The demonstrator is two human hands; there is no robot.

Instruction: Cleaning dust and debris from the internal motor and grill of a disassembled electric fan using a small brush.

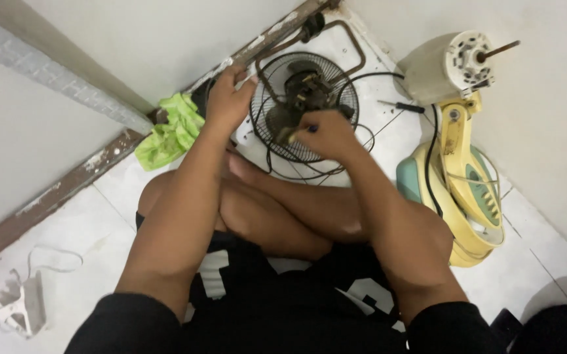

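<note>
Gripping the round black wire fan guard (277, 124) by its rim, the left hand (227, 98) steadies it while the right hand (326, 134) pinches a small tool at the dark motor hub (304, 88).

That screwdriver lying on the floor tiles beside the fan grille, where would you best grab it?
Probably by the dark handle of the screwdriver, coming straight down from above. It lies flat on the white floor tiles, thin shaft pointing toward the fan grille, and the handle is its thickest part.
</note>
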